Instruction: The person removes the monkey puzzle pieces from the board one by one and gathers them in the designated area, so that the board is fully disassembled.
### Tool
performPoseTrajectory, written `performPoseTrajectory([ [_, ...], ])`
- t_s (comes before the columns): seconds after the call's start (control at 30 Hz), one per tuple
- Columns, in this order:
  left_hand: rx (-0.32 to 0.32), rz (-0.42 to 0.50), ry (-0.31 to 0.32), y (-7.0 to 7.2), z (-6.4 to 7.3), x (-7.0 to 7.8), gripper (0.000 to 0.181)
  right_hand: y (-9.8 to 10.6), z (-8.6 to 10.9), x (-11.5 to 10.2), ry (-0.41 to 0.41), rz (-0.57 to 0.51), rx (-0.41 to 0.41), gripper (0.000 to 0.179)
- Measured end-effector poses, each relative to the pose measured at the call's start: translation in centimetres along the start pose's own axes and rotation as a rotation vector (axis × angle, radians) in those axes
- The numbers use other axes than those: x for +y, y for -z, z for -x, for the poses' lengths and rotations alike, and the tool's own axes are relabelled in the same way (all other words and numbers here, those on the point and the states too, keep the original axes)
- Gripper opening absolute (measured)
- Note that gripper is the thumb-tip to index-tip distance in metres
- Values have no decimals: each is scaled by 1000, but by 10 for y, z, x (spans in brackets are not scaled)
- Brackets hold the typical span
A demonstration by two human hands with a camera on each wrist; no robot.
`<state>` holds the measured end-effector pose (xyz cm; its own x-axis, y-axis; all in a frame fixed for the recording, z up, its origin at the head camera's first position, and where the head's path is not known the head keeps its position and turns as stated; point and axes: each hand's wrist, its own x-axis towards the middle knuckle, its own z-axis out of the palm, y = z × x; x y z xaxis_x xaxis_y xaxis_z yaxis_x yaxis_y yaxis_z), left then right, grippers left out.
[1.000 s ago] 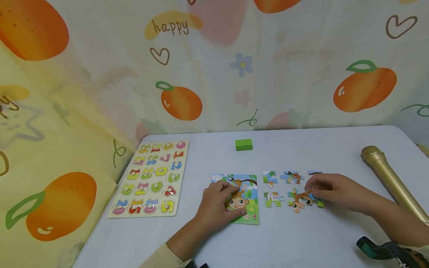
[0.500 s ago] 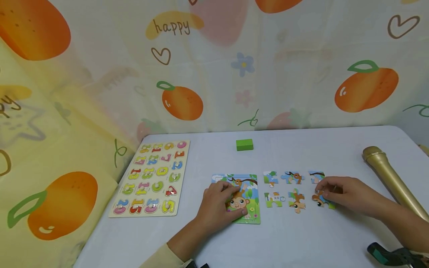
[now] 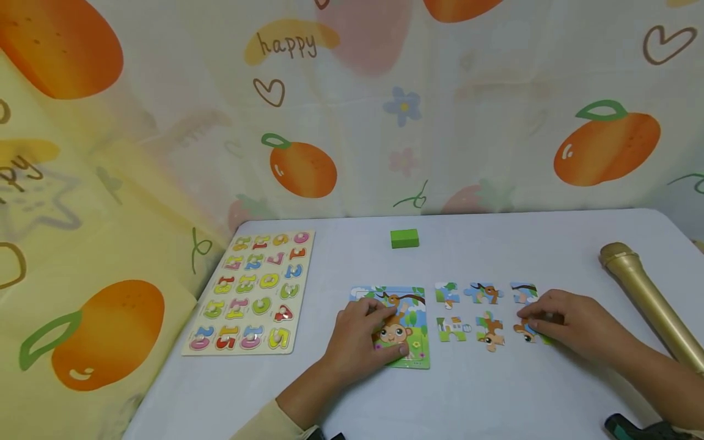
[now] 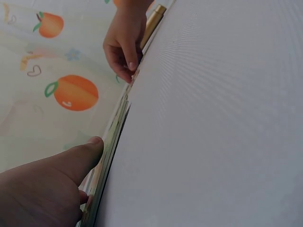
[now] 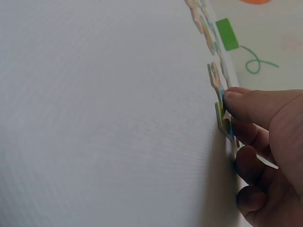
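Observation:
My left hand rests on a small monkey picture puzzle board, its thumb near the lower right of the picture. In the left wrist view the thumb lies over the board's edge. To the right of the board, my right hand pinches a jigsaw piece with brown monkey parts, at the right end of the lower row. Part of this piece is hidden under the fingers. The right wrist view shows the thumb at the piece's surface, close over the white table.
Other jigsaw pieces lie in two rows, including a tree piece, a branch piece and a house piece. A number puzzle board lies left, a green block at the back, and a gold microphone right.
My right hand has moved right, sliding the jigsaw piece away from its neighbour in the lower row. The left hand stays on the board. The head view has shifted slightly.

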<state>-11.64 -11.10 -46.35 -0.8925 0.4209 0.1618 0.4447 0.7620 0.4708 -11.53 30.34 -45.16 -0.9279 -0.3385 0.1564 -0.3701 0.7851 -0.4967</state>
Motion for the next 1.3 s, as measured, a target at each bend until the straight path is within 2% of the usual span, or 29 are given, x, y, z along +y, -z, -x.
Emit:
performPoseTrajectory([
  [0.27,-34,-39,-32,1,4,-6,74,-2,0,-2,19,5,81,22],
  [0.4,-63,-34,-68,7,7,-12,66,-1,-3,-6,16,-17,96,22],
  [0.57,-113,75,-74,23,12,-19,58,1,-10,-18,19,-42,67,20],
  [0.73,-110,102,-77,36,18,-25,58,1,-16,-33,1,-110,-10,18],
  [0.83,-71,80,-44,38,23,-29,59,-1,-22,-41,17,-156,-46,17],
  [0.97,-19,38,45,33,28,-33,63,-6,-30,-51,72,-185,-59,16],
  [1.1,-24,-8,134,28,30,-34,75,-10,-38,-63,94,-204,-106,15],
  [1.17,-29,-23,153,26,30,-36,81,-13,-43,-71,108,-215,-133,14],
  [1.3,-22,-52,147,25,31,-40,85,-21,-54,-88,162,-256,-167,15],
])
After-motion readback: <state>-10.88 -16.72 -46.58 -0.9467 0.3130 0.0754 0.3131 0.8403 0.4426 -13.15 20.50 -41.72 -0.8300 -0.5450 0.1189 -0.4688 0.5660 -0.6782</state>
